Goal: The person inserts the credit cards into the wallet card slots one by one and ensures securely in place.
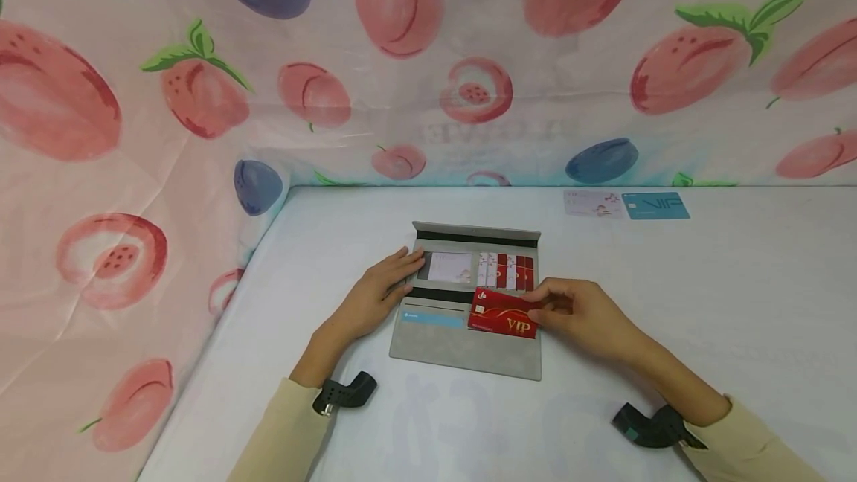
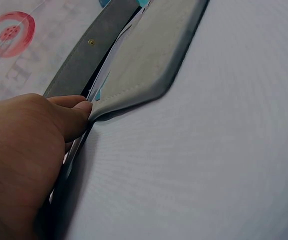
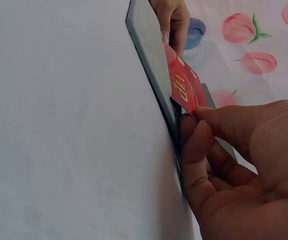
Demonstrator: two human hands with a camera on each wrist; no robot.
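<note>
A grey wallet (image 1: 462, 355) lies unfolded, with several red and white cards (image 1: 506, 271) tucked in its upper right slots. Behind a window at its upper left shows a pale card (image 1: 450, 267); a light blue card (image 1: 431, 318) peeks from the lower left slot. My right hand (image 1: 589, 315) pinches a red VIP card (image 1: 502, 312) by its right end, over the wallet's lower right half. The right wrist view shows thumb and fingers on the corner of this card (image 3: 183, 82). My left hand (image 1: 368, 297) rests on the wallet's left edge, fingers extended.
A pale pink card (image 1: 593, 204) and a blue VIP card (image 1: 655, 206) lie side by side at the back of the white table (image 1: 669, 281). A fruit-patterned cloth (image 1: 375, 117) hangs behind and along the left.
</note>
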